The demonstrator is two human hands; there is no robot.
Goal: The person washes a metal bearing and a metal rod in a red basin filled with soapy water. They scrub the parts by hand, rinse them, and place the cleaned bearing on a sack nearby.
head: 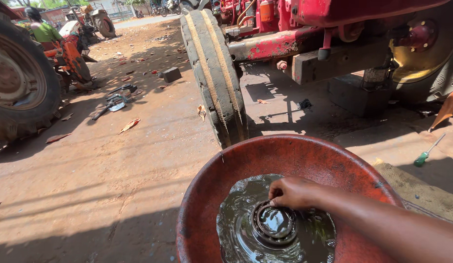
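You have one hand (295,193) in view, your right. One red basin (265,156) in front of you, one pool of dark liquid (238,229) in it. One round metal bearing (274,224) in that liquid. One narrow front tyre (215,73) ahead of you, one big rear tyre (19,83) at your left. One green-handled screwdriver (426,153) at your right. One dark block (171,74) on ground. One person in green shirt (43,30) far left.

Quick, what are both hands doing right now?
Right hand: fingers curled on the rim of the round metal bearing in the dark liquid in the red basin.
Left hand: not in view.
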